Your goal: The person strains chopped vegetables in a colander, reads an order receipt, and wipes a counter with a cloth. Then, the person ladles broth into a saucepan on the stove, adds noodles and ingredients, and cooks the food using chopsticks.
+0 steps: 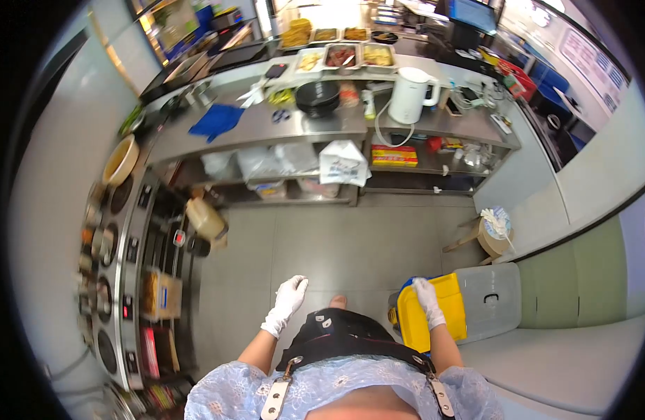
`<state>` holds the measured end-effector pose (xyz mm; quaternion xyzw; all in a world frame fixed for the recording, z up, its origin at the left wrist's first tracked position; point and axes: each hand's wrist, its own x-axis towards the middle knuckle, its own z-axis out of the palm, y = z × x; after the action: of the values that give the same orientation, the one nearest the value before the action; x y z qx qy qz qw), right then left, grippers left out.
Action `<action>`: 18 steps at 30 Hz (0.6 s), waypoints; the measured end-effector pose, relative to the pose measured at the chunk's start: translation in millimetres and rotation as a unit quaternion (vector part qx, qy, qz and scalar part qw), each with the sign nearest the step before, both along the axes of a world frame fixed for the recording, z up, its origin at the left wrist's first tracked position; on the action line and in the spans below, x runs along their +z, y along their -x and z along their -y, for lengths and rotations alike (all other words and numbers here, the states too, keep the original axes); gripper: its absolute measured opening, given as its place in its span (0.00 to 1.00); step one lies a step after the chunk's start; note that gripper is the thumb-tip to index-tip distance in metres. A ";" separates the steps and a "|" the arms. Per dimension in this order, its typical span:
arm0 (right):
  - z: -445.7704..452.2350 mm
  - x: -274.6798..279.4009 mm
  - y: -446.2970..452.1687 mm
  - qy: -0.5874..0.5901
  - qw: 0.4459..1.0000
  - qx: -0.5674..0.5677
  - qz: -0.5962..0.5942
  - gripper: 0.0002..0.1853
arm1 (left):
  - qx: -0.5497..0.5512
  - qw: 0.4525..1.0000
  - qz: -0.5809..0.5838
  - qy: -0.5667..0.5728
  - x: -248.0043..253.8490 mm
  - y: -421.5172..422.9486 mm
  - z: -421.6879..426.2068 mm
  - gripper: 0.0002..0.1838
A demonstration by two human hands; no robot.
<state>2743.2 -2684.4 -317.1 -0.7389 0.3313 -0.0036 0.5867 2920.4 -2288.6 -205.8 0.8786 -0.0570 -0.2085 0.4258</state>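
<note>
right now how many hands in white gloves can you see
2: the left hand, above the grey floor, and the right hand, over the yellow plastic, contact unclear. No other gloved hands show.

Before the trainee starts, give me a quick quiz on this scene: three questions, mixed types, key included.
1. Short answer: in this view, which grip overlaps the yellow plastic item?
2. True or false: the blue cloth lies underneath the steel counter.
3. Multiple choice: what colour is the electric kettle? A) black B) white C) red

Key:
1. The right grip.
2. False; it lies on top.
3. B
</note>
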 end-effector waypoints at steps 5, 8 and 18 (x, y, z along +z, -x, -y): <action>32.6 -70.5 66.9 0.174 0.965 0.027 -0.192 0.21 | -0.195 0.973 0.024 -0.124 25.4 -122.9 108.0 0.19; 56.1 -84.6 97.1 0.097 0.949 -0.061 -0.295 0.21 | -0.290 0.939 0.066 -0.172 -0.6 -185.4 162.2 0.20; 291.3 -106.8 -86.0 0.026 0.975 -0.175 -0.133 0.17 | -0.279 0.847 -0.210 -0.400 -135.3 -281.1 211.1 0.26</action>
<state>2829.2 -2975.7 -423.9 -0.6787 0.5301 -0.0162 0.5081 3201.5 -2499.6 -341.0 0.8552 -0.1201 -0.5029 -0.0370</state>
